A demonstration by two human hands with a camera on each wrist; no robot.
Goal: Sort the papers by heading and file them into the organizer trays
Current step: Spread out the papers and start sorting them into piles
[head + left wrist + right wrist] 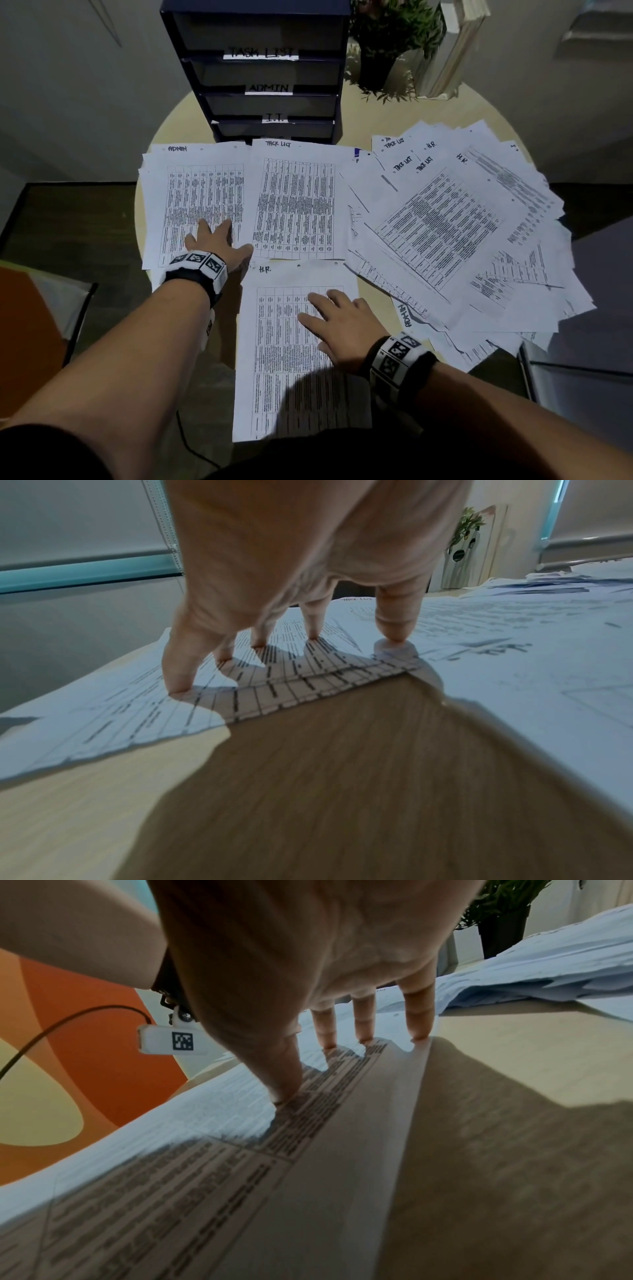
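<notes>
Three sorted piles lie on the round table: an ADMIN pile (191, 192) at the left, a TASK LIST pile (294, 198) beside it, and an H.R. sheet (284, 359) nearest me. My left hand (215, 240) rests flat on the ADMIN pile's lower right part, its spread fingertips (178, 685) pressing the paper. My right hand (335, 325) presses flat on the H.R. sheet, fingertips (284, 1093) down on the printed table. A dark organizer (263, 72) with trays labelled TASK LIST, ADMIN and I.T. stands at the back.
A loose fan of unsorted papers (455, 226) covers the table's right half, some overhanging the edge. A potted plant (387, 48) and books (455, 51) stand behind it. An orange chair (30, 325) sits to the left. Bare tabletop (342, 777) shows between the piles.
</notes>
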